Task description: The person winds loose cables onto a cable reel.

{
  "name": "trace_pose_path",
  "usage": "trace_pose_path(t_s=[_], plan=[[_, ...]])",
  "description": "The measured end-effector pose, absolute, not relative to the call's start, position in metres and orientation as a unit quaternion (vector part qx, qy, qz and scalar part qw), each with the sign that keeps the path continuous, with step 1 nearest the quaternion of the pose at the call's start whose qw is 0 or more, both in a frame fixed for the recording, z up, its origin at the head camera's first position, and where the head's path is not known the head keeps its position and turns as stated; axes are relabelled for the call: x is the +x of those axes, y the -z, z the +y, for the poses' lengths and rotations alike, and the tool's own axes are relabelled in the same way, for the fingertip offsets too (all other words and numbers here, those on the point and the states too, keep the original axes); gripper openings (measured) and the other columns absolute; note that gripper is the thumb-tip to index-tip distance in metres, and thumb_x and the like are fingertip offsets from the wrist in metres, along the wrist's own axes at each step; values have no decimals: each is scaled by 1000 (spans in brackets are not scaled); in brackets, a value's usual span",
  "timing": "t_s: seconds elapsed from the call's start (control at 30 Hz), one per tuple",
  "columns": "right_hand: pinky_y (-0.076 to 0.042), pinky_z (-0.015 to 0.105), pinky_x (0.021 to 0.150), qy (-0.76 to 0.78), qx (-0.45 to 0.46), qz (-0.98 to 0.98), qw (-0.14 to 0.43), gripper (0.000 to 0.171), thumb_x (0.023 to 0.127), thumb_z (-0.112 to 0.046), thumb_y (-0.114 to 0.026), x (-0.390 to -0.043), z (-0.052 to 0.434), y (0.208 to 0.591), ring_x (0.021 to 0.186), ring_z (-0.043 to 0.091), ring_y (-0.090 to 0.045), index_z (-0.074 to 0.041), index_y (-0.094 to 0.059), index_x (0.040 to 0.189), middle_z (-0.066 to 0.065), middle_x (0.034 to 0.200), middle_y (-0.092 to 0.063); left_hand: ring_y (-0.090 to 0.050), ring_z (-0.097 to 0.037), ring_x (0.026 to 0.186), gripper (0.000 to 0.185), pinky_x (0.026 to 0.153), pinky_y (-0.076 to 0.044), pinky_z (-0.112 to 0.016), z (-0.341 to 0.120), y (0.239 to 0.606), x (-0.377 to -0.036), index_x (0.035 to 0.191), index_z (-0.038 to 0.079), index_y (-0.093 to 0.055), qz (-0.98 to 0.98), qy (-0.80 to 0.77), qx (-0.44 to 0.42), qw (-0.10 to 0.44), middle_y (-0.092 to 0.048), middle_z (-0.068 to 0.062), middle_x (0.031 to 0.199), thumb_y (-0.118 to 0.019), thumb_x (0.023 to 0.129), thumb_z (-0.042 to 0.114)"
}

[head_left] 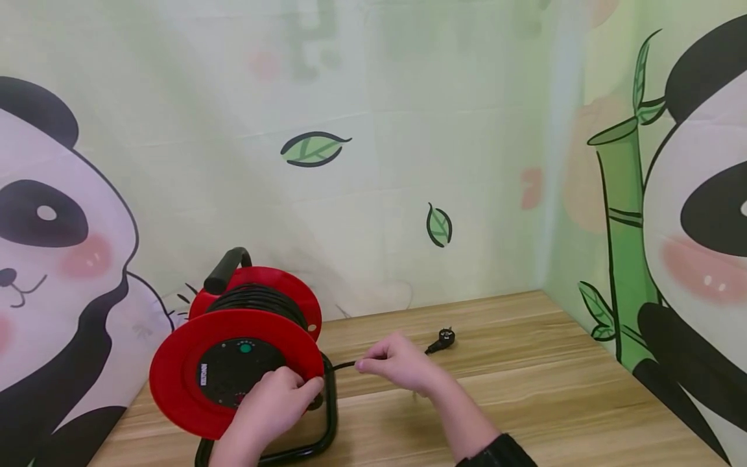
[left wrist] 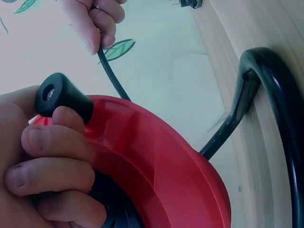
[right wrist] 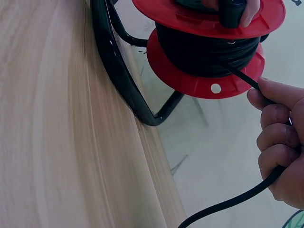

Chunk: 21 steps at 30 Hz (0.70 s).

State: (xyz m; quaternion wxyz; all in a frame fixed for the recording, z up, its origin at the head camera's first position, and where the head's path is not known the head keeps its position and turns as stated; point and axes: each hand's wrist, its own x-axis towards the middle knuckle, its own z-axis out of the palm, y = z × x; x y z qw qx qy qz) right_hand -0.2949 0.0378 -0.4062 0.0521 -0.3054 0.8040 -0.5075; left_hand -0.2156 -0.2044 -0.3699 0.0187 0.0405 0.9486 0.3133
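A red cable reel point(head_left: 233, 353) on a black tube frame point(head_left: 329, 415) stands at the left of the wooden table point(head_left: 525, 389), black cable wound on its drum point(right wrist: 209, 50). My left hand point(head_left: 274, 402) grips the black crank knob point(left wrist: 59, 97) on the reel's front disc point(left wrist: 161, 166). My right hand point(head_left: 397, 362) pinches the black cable point(right wrist: 237, 202) a short way right of the reel. The cable runs on to a black plug point(head_left: 445, 338) lying on the table behind that hand.
Panda and bamboo wall coverings point(head_left: 694, 214) close in the table at the back, left and right. A black carry handle point(head_left: 226, 268) tops the reel. Bare wood lies to the right and front of the hands.
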Motion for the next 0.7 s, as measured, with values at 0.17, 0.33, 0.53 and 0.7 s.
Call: trace_pose_path(t_s=[0.17,0.33,0.53,0.7], plan=[[-52,32,75,509,-307,802,59,14,96,-24,-71,-292,28,408,82,11,-64,-17,-82,91,-6,92,-76,-41,-16,46,45,50,-30,-29,-211,376,-220,58,13,-60,946,-313,58,55,-50,-2,50,-64,95,36],[-48,26,64,495,-327,803,59,16,95,-21,-71,-289,17,409,69,6,-56,-16,-81,84,-9,80,-72,-41,-15,45,43,51,-31,-29,-219,382,-222,59,11,-63,951,-289,82,77,-51,0,50,-67,94,36],[-35,24,53,494,-334,801,56,19,95,-21,-71,-288,12,410,58,5,-42,-16,-79,78,-9,68,-63,-41,-15,46,44,52,-31,-29,-224,385,-223,58,12,-62,952,-280,87,82,-51,1,50,-67,93,37],[-38,24,54,486,-331,807,58,18,94,-22,-71,-288,12,409,60,5,-46,-17,-79,79,-10,70,-66,-40,-14,46,45,51,-29,-29,-224,386,-224,56,15,-59,954,-277,88,77,-50,2,50,-66,94,39]])
